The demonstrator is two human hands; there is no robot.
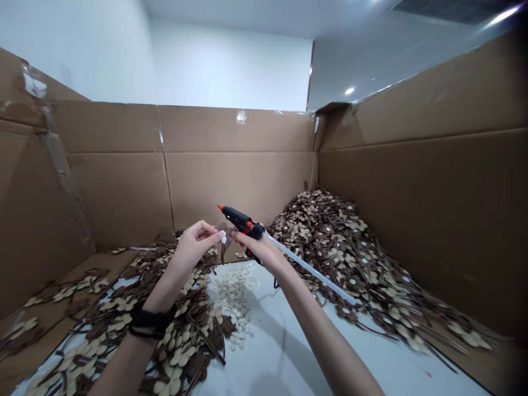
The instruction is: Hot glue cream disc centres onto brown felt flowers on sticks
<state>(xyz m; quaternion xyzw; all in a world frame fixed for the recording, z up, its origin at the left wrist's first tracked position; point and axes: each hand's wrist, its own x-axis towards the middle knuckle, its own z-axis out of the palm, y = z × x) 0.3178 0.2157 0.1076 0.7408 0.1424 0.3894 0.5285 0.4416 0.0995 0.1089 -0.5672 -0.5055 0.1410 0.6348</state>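
My left hand (193, 242) pinches a brown felt flower (223, 226) between thumb and fingertips, with a small white disc (223, 238) at the thumb tip. A brown strip hangs below it. In my right hand (262, 248) is a black hot glue gun (237, 218), its orange nozzle pointing up and to the left. A long translucent glue stick (311, 269) runs out of its back end along my right forearm. The right fingertips are close to the flower; whether they also grip it, I cannot tell. Both hands are above the white tabletop (268, 335).
Loose white discs (233, 297) lie in the middle of the table. Brown and beige felt flowers (177, 330) are strewn at the left. A tall heap of flowers with white discs (334, 236) rises at the right. Cardboard walls (239, 176) enclose the back and both sides.
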